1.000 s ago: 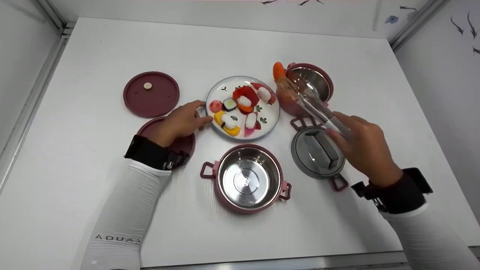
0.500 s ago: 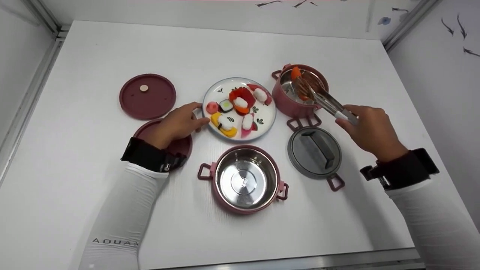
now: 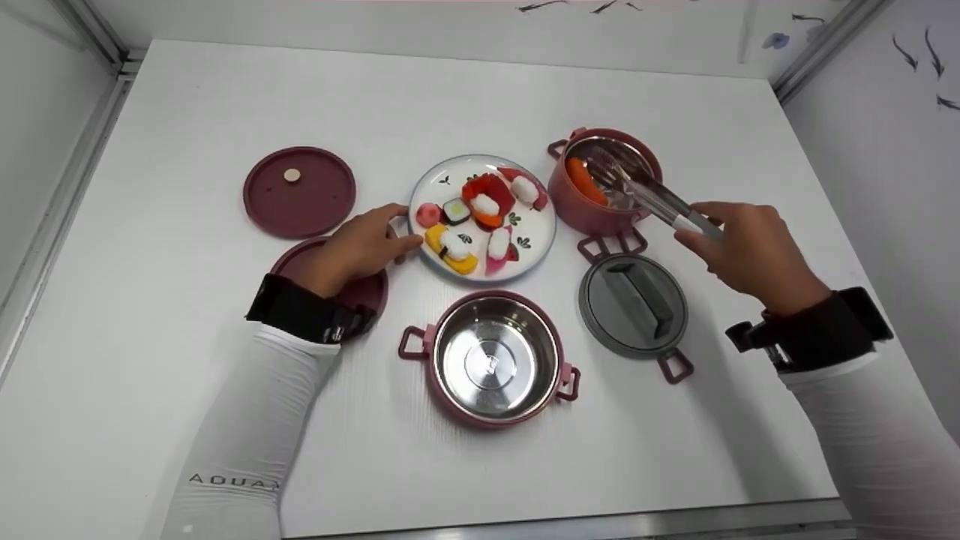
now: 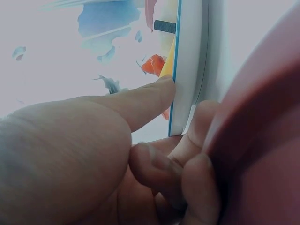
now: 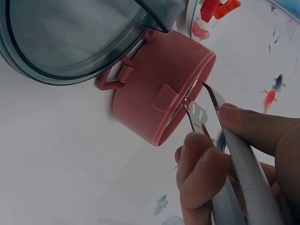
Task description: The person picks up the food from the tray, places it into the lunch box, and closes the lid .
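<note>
My left hand (image 3: 367,247) holds the near-left rim of a round white plate (image 3: 525,259). In the left wrist view its thumb (image 4: 150,101) lies on the blue-edged rim, with curled fingers below. Sushi pieces (image 3: 454,251) lie on the plate. My right hand (image 3: 754,251) grips clear-handled tongs (image 3: 660,199), whose heads reach into a pink pot (image 3: 592,214) at the back right. Inside that pot an orange carrot-shaped piece (image 3: 585,182) leans by the left wall, beside the tong heads. The right wrist view shows the tong arms (image 5: 241,164) spread apart at the pot's mouth.
A wider pink steel-lined pot (image 3: 491,367) stands in front of the plate. Right of it lies a grey lid (image 3: 634,304) with a bar handle. Two maroon discs are at left, one (image 3: 300,202) bearing a small beige disc (image 3: 292,175), the other (image 3: 367,296) partly under my left wrist.
My right hand has moved the tongs from the pot's left rim into the pot. The orange piece has gone inside and now lies apart from the tongs. My left hand stays at the plate.
</note>
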Motion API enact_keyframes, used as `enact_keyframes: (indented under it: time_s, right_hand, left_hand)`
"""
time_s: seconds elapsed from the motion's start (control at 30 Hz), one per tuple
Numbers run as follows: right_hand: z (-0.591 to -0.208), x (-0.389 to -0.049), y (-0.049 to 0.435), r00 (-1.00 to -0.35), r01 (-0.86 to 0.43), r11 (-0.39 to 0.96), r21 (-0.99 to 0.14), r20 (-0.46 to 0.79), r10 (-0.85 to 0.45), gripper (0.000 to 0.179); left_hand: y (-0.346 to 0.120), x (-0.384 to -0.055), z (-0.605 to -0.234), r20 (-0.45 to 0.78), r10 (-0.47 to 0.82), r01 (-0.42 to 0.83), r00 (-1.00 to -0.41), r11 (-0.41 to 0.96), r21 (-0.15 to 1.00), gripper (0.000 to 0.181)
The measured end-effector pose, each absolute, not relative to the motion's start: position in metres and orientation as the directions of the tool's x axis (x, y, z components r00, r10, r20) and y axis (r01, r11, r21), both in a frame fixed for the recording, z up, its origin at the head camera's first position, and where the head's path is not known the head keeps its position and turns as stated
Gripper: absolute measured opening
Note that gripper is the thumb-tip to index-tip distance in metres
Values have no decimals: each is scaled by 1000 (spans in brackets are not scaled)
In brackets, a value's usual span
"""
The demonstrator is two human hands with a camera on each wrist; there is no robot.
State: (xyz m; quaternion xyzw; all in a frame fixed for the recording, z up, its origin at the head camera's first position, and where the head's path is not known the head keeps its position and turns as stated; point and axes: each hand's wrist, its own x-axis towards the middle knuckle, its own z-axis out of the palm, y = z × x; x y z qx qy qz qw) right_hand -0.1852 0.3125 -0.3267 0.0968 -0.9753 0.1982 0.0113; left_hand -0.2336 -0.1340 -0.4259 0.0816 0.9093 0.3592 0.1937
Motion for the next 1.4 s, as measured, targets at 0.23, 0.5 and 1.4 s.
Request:
enact_keyframes:
  time_s: [0.23, 0.5, 1.4]
  right_hand:
    - [-317, -173, 292, -951, -294, 895, -334, 194, -240, 28]
    - [-322, -168, 247, -928, -368, 890, -269, 161, -335, 35]
    - [-346, -179, 221, -942, -335, 931, -145, 63, -329, 34]
  left_hand:
    - [-134, -233, -425, -285, 291, 12, -913, 719, 695, 57]
    - [-135, -236, -427, -294, 287, 15, -912, 738, 675, 57]
    - [-134, -235, -424, -301, 286, 12, -910, 744, 668, 57]
